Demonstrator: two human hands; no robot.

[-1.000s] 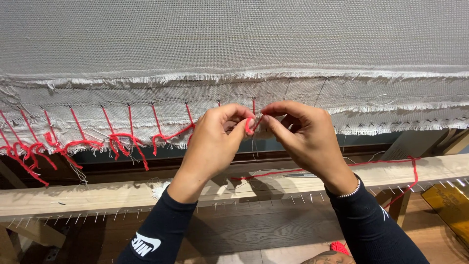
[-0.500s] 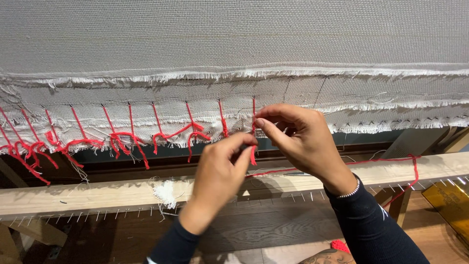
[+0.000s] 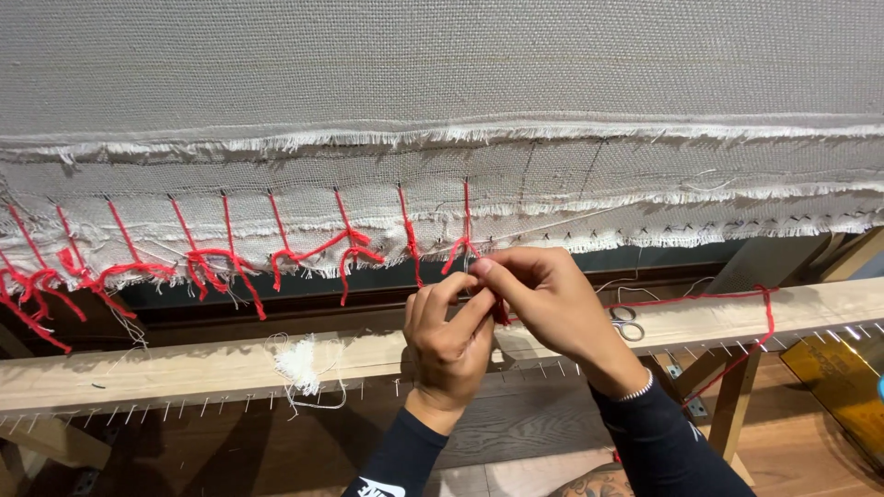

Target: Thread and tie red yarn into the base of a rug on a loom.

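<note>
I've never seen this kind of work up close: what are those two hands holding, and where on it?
Both hands, left hand and right hand, pinch a red yarn near its end, just below the frayed edge of the grey cloth.

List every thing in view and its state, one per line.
Left hand: pinching the red yarn.
Right hand: pinching the same yarn.
Red yarn: held between both hands, below the cloth edge.
Cloth: stretched, lower edge frayed.
Tied yarns: knotted, ends hanging.
Scissors: lying on the beam.
Beam: level, nails along its edge.
</note>
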